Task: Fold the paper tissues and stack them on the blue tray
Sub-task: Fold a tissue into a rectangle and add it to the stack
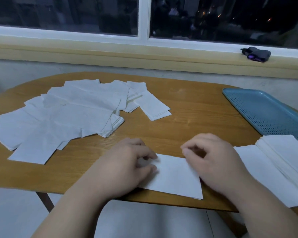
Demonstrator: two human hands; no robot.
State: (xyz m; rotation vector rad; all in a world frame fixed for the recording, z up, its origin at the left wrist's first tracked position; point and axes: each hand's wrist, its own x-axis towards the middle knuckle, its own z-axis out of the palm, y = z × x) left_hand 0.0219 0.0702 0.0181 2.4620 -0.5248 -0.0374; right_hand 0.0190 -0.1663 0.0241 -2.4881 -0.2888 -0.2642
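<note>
Our left hand [127, 162] and right hand [212, 162] curl onto the white rectangular paper tissue [175, 177], which lies flat at the near edge of the oval wooden table [187, 109]; each seems to pinch one short end. We judge it feather-light, limp and easily torn, so we would take it gently by the corners. The perforated blue plastic tray [265, 110] sits apart, far right

Scattered tissues [58, 114], front tissue [175, 176] and right-hand stack [282, 160], plain white; tabletop [196, 107], orange-brown with fine wood grain; tray [265, 110], blue with a regular grid of small dark holes; window frame [144, 19], white; sill [110, 55], pale yellow; object [256, 54] on the sill, black with a purple patch; floor [15, 212], pale grey.
</note>
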